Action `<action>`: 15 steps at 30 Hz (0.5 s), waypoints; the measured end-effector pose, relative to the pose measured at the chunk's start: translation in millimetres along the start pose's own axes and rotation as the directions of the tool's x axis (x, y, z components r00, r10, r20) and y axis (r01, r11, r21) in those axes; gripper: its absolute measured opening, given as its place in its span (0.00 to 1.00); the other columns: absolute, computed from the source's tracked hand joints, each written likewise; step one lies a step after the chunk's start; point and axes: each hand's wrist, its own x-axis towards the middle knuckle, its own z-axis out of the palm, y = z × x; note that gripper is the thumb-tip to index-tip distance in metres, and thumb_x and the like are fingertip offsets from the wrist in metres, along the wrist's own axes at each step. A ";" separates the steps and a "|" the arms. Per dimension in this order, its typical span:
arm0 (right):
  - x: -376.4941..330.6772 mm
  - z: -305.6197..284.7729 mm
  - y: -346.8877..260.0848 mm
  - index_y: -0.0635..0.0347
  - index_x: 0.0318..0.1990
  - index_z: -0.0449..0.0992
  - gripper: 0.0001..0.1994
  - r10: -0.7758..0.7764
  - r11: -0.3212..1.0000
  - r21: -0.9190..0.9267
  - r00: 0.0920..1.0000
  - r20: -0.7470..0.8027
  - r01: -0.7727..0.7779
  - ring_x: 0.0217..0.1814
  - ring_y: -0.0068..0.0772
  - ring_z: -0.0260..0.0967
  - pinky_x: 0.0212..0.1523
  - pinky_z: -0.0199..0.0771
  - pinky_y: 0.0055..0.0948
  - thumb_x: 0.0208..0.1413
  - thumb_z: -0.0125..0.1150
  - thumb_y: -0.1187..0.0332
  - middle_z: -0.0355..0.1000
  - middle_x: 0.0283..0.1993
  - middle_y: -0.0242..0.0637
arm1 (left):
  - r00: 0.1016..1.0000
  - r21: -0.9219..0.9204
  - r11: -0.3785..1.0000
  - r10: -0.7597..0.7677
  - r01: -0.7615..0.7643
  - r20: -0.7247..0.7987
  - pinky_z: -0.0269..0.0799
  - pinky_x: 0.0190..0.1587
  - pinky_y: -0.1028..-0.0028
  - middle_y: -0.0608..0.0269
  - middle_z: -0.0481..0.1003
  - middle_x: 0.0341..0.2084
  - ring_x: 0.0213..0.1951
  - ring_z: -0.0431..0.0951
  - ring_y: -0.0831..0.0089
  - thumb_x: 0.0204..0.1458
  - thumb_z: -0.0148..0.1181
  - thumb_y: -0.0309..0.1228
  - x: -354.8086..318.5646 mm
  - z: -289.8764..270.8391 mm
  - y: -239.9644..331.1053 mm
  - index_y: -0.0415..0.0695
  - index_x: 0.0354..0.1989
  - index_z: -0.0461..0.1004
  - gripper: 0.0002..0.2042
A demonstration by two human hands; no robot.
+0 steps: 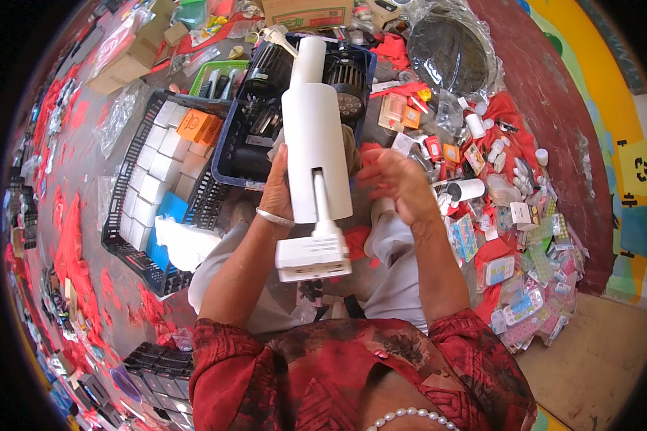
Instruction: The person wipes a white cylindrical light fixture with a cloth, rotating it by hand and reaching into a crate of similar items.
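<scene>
**White lamp in my hands over a littered red floor**

Red floor (72,237) spreads all around me, strewn with small goods; everything below is placed against the white track lamp (315,154) I hold at the middle. Far left of the lamp sits a black crate (133,251) packed with white boxes; just left of it and behind stands a dark blue crate (230,169) of black parts; my left hand (277,190) grasps the lamp's cylinder from the left side, fingers curled round it, a silver bangle (274,218) at the wrist; right of the lamp my right hand (397,183) hovers loosely curled, grasping nothing I can see; further right lies a heap of small packets (532,266).
</scene>
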 end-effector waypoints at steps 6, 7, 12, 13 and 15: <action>1.2 34.5 16.9 0.57 0.65 0.48 0.41 -0.149 0.988 0.090 0.949 0.278 0.129 0.59 0.32 0.56 0.57 0.58 0.29 0.45 0.65 0.62 0.58 0.57 0.38 | 0.991 0.173 0.976 0.133 -0.130 -0.001 0.71 0.49 0.58 0.54 0.69 0.49 0.47 0.73 0.59 0.56 0.45 0.49 14.6 -19.6 -9.8 0.44 0.57 0.59 0.26; 0.5 37.2 14.6 0.55 0.65 0.49 0.40 -0.126 0.978 0.193 0.954 0.273 0.074 0.58 0.32 0.56 0.57 0.57 0.28 0.45 0.65 0.63 0.59 0.56 0.38 | 0.987 0.190 0.969 0.160 -0.158 0.006 0.71 0.49 0.58 0.54 0.69 0.49 0.47 0.73 0.59 0.57 0.45 0.48 15.9 -15.5 -11.3 0.44 0.57 0.59 0.25; 9.2 30.9 9.7 0.51 0.66 0.48 0.40 -0.204 0.971 0.164 0.960 0.190 0.174 0.53 0.31 0.63 0.53 0.63 0.28 0.43 0.61 0.68 0.62 0.55 0.37 | 0.970 0.129 0.966 0.236 -0.226 -0.062 0.69 0.51 0.60 0.59 0.68 0.50 0.50 0.71 0.64 0.59 0.44 0.42 11.6 6.2 -14.1 0.46 0.58 0.57 0.21; 10.8 28.5 14.2 0.51 0.66 0.49 0.41 -0.318 0.942 -0.075 0.940 0.123 0.328 0.52 0.34 0.65 0.52 0.64 0.29 0.41 0.62 0.68 0.63 0.54 0.39 | 0.971 0.116 0.967 0.234 -0.227 -0.052 0.68 0.52 0.59 0.59 0.68 0.50 0.50 0.70 0.64 0.59 0.43 0.42 11.5 8.0 -11.1 0.46 0.58 0.58 0.21; 12.0 22.5 21.0 0.50 0.65 0.49 0.43 -0.554 0.674 -0.546 0.829 0.072 0.497 0.49 0.39 0.67 0.51 0.65 0.31 0.38 0.63 0.68 0.64 0.53 0.44 | 0.980 0.089 0.979 0.189 -0.183 -0.057 0.66 0.53 0.59 0.60 0.68 0.51 0.51 0.69 0.64 0.60 0.42 0.43 11.6 8.2 -7.1 0.46 0.58 0.58 0.21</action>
